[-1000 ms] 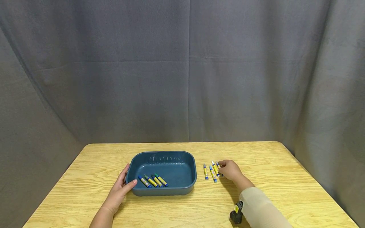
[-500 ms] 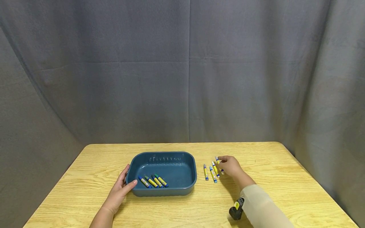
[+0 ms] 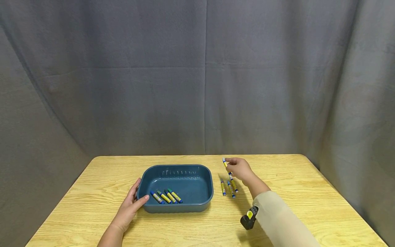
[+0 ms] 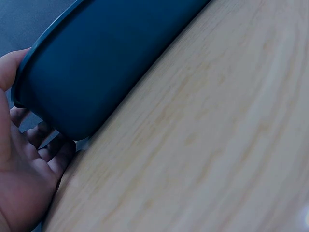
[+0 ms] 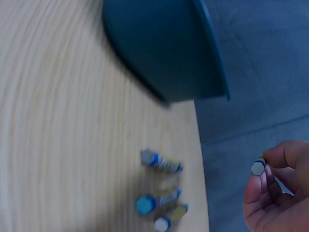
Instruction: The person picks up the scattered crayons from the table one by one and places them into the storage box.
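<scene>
A dark blue-green rectangular basin (image 3: 194, 187) stands left of the middle of the table. My left hand (image 3: 127, 207) grips its left end, thumb over the rim and fingers along the outer wall, as the left wrist view also shows. Several yellow-wrapped crayons (image 3: 165, 196) lie side by side in the basin's near left part. To the right of the basin, my right hand (image 3: 242, 169) pinches a pale-tipped crayon (image 5: 258, 167) between thumb and fingers, raised over the table. Below it three crayons lie loose: a grey one (image 3: 223, 188), a light blue one (image 3: 230, 189) and a white one (image 3: 234, 185).
The wooden table (image 3: 277, 206) has rounded far corners. Grey curtains (image 3: 197, 85) hang behind it and on both sides. A black wrist device (image 3: 248, 218) sits at the right cuff, by the beige sleeve (image 3: 284, 219).
My right hand has lifted the rightmost crayon off the table and moved it up and left, toward the basin. My left hand and the basin stay in place.
</scene>
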The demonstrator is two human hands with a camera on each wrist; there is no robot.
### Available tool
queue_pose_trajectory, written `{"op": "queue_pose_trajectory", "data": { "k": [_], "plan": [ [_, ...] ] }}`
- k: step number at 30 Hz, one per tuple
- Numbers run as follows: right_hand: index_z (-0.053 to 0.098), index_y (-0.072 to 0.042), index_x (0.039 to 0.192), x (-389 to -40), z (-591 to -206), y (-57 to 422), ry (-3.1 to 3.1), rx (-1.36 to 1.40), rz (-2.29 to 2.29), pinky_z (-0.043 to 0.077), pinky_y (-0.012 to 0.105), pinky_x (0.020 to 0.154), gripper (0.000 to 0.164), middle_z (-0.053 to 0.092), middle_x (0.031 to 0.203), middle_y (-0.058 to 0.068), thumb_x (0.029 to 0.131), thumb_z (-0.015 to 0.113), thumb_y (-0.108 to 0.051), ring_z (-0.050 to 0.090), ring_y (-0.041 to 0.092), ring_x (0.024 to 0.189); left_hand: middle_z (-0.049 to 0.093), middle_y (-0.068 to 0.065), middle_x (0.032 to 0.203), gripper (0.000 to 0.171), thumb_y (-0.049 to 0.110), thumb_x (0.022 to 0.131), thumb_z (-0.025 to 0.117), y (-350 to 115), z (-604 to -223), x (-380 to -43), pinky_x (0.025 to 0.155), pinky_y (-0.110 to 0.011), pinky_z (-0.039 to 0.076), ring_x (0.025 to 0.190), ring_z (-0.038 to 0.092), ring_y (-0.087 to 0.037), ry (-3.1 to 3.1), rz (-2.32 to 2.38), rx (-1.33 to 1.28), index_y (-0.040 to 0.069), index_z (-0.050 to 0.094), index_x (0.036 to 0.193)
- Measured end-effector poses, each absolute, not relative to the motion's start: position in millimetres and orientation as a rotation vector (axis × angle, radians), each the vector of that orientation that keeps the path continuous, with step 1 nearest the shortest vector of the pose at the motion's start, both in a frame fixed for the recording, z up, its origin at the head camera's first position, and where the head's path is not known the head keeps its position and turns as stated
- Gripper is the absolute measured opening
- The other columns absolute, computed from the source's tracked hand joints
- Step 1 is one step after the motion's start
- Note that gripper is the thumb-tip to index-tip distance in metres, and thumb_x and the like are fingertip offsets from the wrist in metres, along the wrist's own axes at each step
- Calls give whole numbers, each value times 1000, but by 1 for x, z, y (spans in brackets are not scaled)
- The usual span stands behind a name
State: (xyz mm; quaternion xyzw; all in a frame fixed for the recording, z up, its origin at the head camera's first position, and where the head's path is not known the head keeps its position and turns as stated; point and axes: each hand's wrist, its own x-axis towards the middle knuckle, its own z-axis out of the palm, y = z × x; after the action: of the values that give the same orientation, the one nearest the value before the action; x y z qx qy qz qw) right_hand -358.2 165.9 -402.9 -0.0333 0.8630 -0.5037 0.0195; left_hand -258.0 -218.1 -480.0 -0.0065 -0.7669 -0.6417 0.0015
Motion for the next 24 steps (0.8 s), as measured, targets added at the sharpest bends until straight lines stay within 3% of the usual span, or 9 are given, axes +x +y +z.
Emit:
{"op": "queue_pose_trajectory", "data": {
  "k": [6, 19, 24],
  "plan": [
    [56, 2, 136, -359, -395, 146, 2657, -155, -1583, 52, 28, 75, 44, 59, 115, 18, 92, 54, -5, 57, 19, 92, 24, -22, 160, 78, 20, 98, 56, -218, -480, -259, 87, -3, 33, 146, 27, -38, -2395, -2023, -20, 18, 8, 159],
    [61, 1, 130, -357, -384, 104, 2612, -235, -1624, 55, 34, 78, 39, 63, 110, 16, 91, 57, -1, 59, 20, 93, 20, -22, 162, 77, 18, 98, 55, -215, -478, -260, 87, -1, 32, 148, 24, -38, -2370, -2040, -33, 17, 9, 159],
    [63, 0, 128, -354, -385, 88, 2596, -271, -1605, 54, 28, 71, 38, 63, 106, 14, 91, 58, -2, 59, 17, 84, 19, -21, 162, 77, 18, 98, 56, -214, -478, -260, 87, 0, 32, 148, 22, -39, -2366, -2044, -34, 16, 10, 159]
  ]
}}
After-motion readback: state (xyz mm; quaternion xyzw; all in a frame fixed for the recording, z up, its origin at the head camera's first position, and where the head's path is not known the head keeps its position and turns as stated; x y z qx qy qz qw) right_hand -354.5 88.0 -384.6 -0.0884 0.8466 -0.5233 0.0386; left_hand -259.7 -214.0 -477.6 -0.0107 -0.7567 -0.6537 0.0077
